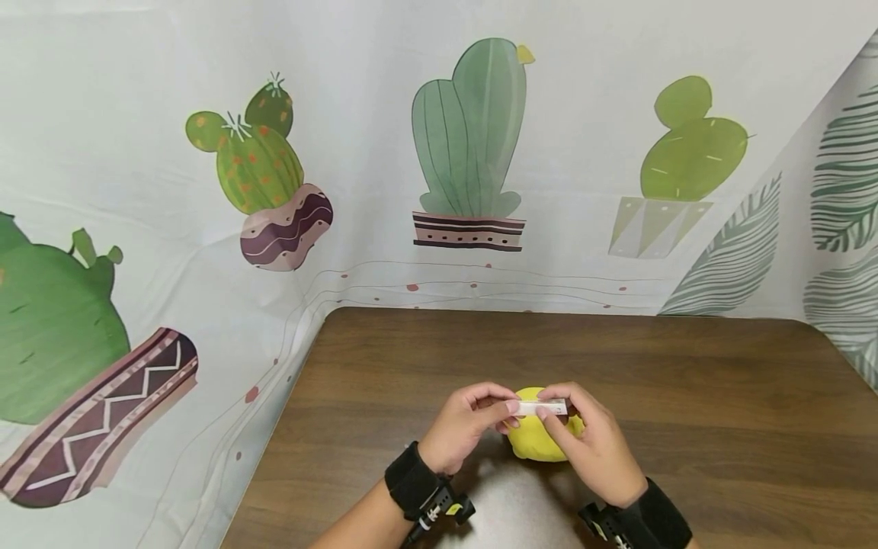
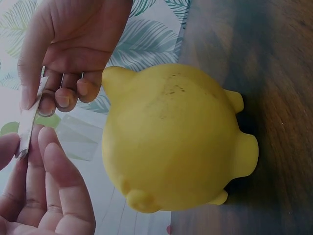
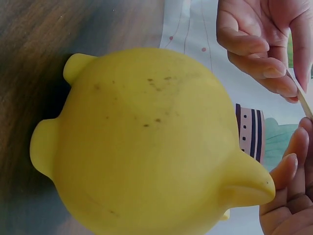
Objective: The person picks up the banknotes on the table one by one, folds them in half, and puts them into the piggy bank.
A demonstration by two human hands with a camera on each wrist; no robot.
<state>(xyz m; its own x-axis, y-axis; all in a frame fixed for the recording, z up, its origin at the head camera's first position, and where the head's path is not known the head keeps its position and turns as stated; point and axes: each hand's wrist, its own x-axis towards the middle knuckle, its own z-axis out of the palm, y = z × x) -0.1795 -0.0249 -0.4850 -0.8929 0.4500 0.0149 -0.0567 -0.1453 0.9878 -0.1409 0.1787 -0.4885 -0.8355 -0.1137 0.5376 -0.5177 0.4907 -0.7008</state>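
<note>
The left hand and the right hand met low in the centre of the head view, each pinching one end of a small folded white strip between thumb and fingertips. Directly beneath the strip sat a yellow pig-shaped bank, resting on the dark wooden tabletop. A white cloth backdrop printed with potted cacti filled the upper frame and hung down the left side; leaf prints showed at the far right.
</note>
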